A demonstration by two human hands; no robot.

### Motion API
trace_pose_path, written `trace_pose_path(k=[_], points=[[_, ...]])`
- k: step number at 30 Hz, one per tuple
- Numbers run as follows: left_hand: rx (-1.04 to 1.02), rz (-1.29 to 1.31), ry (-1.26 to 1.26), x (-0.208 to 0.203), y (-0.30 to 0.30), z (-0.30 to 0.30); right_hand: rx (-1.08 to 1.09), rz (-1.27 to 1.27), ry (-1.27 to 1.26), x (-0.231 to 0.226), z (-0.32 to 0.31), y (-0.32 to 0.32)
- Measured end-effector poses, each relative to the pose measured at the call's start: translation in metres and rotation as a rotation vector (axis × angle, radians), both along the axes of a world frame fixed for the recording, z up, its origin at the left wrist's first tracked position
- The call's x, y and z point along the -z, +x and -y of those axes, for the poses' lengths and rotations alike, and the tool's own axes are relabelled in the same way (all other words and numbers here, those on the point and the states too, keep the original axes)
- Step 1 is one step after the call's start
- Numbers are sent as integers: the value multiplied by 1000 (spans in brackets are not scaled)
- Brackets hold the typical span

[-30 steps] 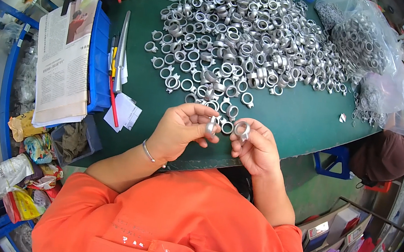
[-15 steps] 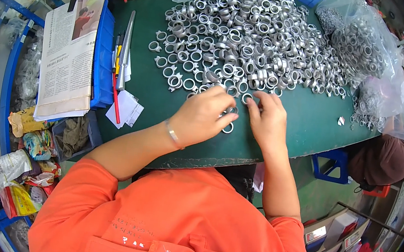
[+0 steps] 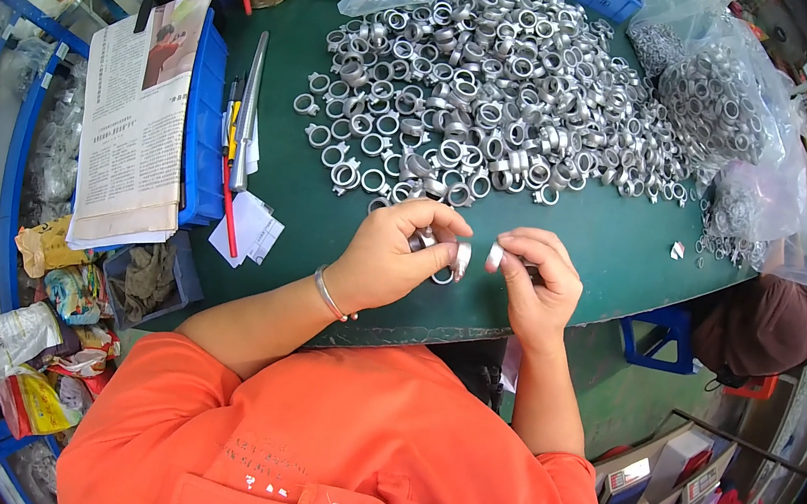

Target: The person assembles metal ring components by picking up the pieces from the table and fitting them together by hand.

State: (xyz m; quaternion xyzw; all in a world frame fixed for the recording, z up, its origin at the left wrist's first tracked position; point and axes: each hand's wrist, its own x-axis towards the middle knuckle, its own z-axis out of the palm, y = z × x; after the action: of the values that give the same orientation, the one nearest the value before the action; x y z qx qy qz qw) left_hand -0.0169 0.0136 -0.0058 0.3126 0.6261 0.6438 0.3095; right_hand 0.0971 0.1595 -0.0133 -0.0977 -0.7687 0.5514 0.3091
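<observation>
My left hand (image 3: 393, 256) is closed around a few silver metal rings (image 3: 462, 259), one of them standing on edge at its fingertips. Part of what lies in that palm is hidden by the fingers. Opposite it, my right hand (image 3: 542, 287) pinches a single metal ring (image 3: 495, 256) between thumb and fingers. A small gap separates the two hands, both over the front of the green table. Just beyond them spreads a large heap of similar rings (image 3: 504, 93), many with a small raised setting.
Clear plastic bags of rings (image 3: 719, 99) stand at the right. On the left are a blue tray (image 3: 207, 127) under a newspaper (image 3: 138, 119), a tapered metal rod (image 3: 250, 102), a red pen (image 3: 230, 211) and paper slips (image 3: 250, 226). A person in a brown cap (image 3: 762, 326) sits at right.
My right hand has drawn back from the heap's near edge with a ring in its fingers. My left hand has moved slightly nearer me and turned, keeping its rings.
</observation>
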Motion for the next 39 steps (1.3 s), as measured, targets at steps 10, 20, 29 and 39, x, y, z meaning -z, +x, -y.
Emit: trace_pose_path(k=[10, 20, 29, 39], points=[[94, 701, 3, -4, 5, 8, -221, 224, -1131, -13, 18, 1], [200, 856, -3, -5, 1, 18, -243, 269, -1226, -11, 15, 2], [16, 927, 287, 4, -27, 49, -239, 89, -1252, -7, 7, 6], [81, 802, 252, -3, -22, 36, -4, 568, 372, 2, 26, -1]])
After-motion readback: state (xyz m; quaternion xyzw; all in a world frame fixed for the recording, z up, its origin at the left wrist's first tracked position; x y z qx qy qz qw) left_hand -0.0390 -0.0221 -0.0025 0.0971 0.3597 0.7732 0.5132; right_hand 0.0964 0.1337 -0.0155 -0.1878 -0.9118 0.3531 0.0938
